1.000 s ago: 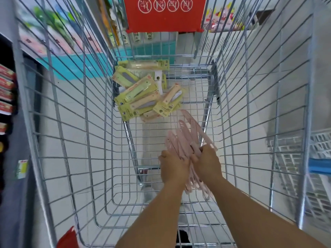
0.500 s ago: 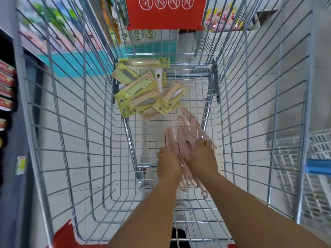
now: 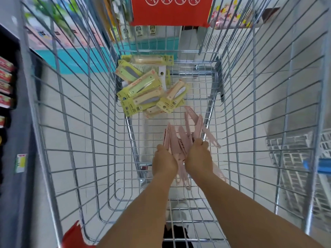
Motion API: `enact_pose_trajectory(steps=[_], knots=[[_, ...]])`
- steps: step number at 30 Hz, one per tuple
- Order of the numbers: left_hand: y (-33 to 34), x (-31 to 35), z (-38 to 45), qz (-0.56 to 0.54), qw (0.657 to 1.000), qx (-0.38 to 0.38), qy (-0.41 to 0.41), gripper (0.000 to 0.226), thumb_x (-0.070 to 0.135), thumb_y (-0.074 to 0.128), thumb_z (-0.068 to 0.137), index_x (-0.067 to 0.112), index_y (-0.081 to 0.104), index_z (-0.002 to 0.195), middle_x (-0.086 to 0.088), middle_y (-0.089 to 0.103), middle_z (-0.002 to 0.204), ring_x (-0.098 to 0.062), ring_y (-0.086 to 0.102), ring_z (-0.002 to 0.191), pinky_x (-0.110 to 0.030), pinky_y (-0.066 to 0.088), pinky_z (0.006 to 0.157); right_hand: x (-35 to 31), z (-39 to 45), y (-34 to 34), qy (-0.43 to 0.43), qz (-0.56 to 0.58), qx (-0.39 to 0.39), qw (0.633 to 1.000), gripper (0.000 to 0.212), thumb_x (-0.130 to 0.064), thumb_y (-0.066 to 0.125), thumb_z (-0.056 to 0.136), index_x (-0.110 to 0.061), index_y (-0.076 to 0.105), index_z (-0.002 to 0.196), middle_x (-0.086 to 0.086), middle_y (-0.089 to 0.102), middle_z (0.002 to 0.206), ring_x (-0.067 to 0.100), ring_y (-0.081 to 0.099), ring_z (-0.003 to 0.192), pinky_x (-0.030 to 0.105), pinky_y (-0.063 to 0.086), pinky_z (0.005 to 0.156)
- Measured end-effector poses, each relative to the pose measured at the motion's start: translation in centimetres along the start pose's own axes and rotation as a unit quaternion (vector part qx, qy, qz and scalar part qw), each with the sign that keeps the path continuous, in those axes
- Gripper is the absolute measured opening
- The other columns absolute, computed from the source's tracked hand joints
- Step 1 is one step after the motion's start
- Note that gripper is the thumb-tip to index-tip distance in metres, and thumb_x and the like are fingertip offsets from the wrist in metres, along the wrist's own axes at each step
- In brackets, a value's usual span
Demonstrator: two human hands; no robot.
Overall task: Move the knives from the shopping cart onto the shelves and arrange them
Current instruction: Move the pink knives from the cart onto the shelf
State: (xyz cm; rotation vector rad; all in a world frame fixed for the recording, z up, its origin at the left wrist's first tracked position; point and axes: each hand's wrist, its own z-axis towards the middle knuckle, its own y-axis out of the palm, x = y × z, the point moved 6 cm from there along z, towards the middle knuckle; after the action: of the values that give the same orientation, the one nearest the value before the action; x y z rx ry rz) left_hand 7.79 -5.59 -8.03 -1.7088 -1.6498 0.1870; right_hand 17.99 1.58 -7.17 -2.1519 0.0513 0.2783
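Reached deep into the wire shopping cart (image 3: 75, 133) with both arms. Left hand (image 3: 163, 162) and right hand (image 3: 198, 156) side by side, fingers of each curled round one bundle of pale pink knives (image 3: 180, 138). Bundle clamped between the two hands, tips fanning beyond the knuckles toward the far end, handle loops poking out below the wrists. Farther on, apart from both hands, a heap of yellow-carded packaged knives (image 3: 143, 93) on the cart floor.
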Motion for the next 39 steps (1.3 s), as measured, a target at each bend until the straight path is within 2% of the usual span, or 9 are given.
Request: enact_pose_trajectory(steps=[5,10,14,17,22,25,30,36,39], knots=[[-1.1,0.3,-0.5,0.007,1.0,-0.003,0.009,0.018,0.005,0.039,0.096,0.007,0.04,0.113,-0.012,0.055,0.109,-0.025,0.051,0.085,-0.035,0.04,0.068,0.2,-0.4,0.0,-0.005,0.029,-0.017,0.999,0.085,0.002,0.058,0.085,-0.001,0.001,0.148,0.025,0.027,0.142,0.037,0.056,0.107,0.038,0.053,0.086],[-2.0,0.8,-1.6,0.004,1.0,-0.011,0.021,0.021,0.005,0.042,0.095,0.007,0.037,0.116,-0.012,0.054,0.109,-0.025,0.052,0.084,-0.035,0.043,0.068,0.9,-1.4,-1.1,0.023,0.099,-0.015,0.995,0.054,-0.004,0.042,0.094,-0.004,0.016,0.142,0.021,0.048,0.126,0.038,0.058,0.103,0.042,0.047,0.082],[-3.9,2.1,-3.6,-0.011,0.999,0.006,0.032,0.014,0.003,0.038,0.097,0.012,0.034,0.106,-0.002,0.046,0.09,-0.013,0.045,0.063,-0.023,0.035,0.052,0.2,-2.9,-3.1,0.013,0.172,-0.004,0.985,0.052,-0.01,0.03,0.096,-0.019,0.013,0.145,0.013,0.047,0.137,0.034,0.055,0.112,0.045,0.048,0.09],[-5.8,3.4,-5.8,-0.035,0.997,0.026,0.057,0.016,0.005,0.037,0.097,0.011,0.037,0.112,-0.001,0.049,0.089,-0.017,0.049,0.07,-0.026,0.036,0.054,-1.6,-4.4,-5.8,-0.029,0.22,0.0,0.975,0.06,-0.014,0.024,0.098,-0.035,0.005,0.15,0.005,0.037,0.148,0.03,0.05,0.121,0.038,0.042,0.084],[-10.2,5.6,-10.6,-0.118,0.982,0.083,0.121,0.014,0.025,0.028,0.103,0.019,0.039,0.098,-0.001,0.053,0.085,-0.012,0.048,0.064,-0.026,0.028,0.048,-4.9,-8.8,-11.5,-0.114,0.286,0.041,0.951,0.04,-0.023,0.038,0.101,-0.028,0.029,0.14,-0.006,0.058,0.112,0.012,0.057,0.088,0.023,0.039,0.069],[-13.7,6.3,-14.8,-0.148,0.969,0.127,0.152,0.013,0.027,0.03,0.103,0.02,0.036,0.094,0.001,0.05,0.08,-0.011,0.046,0.063,-0.027,0.027,0.048,-6.9,-12.2,-14.4,-0.166,0.263,0.034,0.95,0.032,-0.018,0.039,0.1,-0.016,0.03,0.131,-0.007,0.056,0.091,0.0,0.049,0.065,0.022,0.031,0.052],[-19.9,6.2,-21.1,-0.179,0.945,0.21,0.178,0.013,0.026,0.031,0.103,0.02,0.035,0.092,0.004,0.045,0.072,-0.009,0.042,0.06,-0.025,0.023,0.047,-10.6,-17.0,-18.6,-0.215,0.222,0.033,0.95,0.046,-0.015,0.036,0.1,-0.008,0.022,0.144,0.012,0.06,0.114,0.027,0.059,0.092,0.028,0.04,0.071],[-28.7,3.4,-26.7,-0.247,0.9,0.304,0.19,0.009,0.021,0.035,0.101,0.018,0.036,0.092,0.001,0.049,0.079,-0.017,0.049,0.069,-0.024,0.031,0.054,-17.6,-23.7,-23.1,-0.32,0.261,0.036,0.91,0.024,-0.01,0.034,0.099,-0.01,0.042,0.122,-0.001,0.052,0.082,0.017,0.049,0.07,0.031,0.037,0.064],[-33.6,0.8,-29.4,-0.251,0.873,0.368,0.2,0.012,0.012,0.038,0.099,0.014,0.034,0.089,0.004,0.041,0.071,-0.017,0.043,0.065,-0.024,0.026,0.054,-22.0,-27.7,-24.1,-0.381,0.244,0.057,0.89,0.027,-0.011,0.035,0.099,-0.011,0.044,0.124,0.002,0.053,0.089,0.02,0.05,0.076,0.028,0.03,0.064]])
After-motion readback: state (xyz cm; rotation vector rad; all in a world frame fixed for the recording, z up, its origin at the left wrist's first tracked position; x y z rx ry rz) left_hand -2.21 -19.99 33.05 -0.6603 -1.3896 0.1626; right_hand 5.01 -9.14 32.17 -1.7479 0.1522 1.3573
